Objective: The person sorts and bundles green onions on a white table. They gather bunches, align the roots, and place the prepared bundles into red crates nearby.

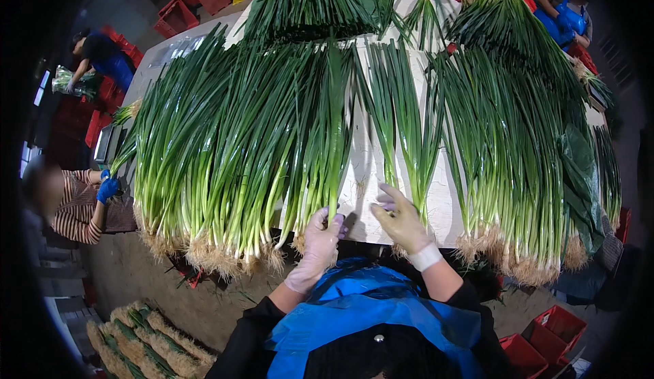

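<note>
My gloved left hand (319, 246) is closed around the pale lower end of a green onion stalk (334, 138), whose dark leaves point away from me. Just to the right, my gloved right hand (403, 220) is raised with its fingers apart and nothing visible between them. It partly covers the lower ends of a small group of green onions (406, 118) on the white tabletop (360, 200). A wide row of green onions (225, 149) spreads to the left, roots towards me. Another thick row (503, 164) lies to the right.
Tall heaps of green onions stand at the back left (311, 6) and back right (500, 16). Co-workers (82, 200) (104, 54) (562, 16) are around the table. Red crates (554, 333) and rooted bundles (148, 343) lie behind me on the floor.
</note>
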### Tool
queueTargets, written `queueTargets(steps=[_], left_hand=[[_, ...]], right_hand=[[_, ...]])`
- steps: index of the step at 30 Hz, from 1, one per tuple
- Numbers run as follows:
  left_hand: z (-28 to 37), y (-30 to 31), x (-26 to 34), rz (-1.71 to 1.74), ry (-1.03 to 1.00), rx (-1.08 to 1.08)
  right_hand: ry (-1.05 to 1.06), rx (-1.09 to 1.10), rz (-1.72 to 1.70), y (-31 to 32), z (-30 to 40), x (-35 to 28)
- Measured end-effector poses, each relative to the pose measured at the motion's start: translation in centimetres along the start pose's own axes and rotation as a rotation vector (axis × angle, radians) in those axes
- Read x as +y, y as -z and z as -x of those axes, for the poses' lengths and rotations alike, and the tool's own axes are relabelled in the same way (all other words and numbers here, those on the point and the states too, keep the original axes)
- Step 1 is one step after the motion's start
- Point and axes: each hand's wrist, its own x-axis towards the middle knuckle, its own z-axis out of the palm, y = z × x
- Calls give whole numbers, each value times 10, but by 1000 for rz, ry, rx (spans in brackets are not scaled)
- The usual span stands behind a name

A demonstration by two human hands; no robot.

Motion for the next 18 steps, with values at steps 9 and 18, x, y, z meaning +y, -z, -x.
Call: queueTargets(steps=[9,18], left_hand=[[-4,-2,-38,-312,-115,41],[-15,-4,-28,85,277,-71]], right_hand=[[-230,104,-585,-69,-54,-1],[-84,32,-700,-72,-12,22]])
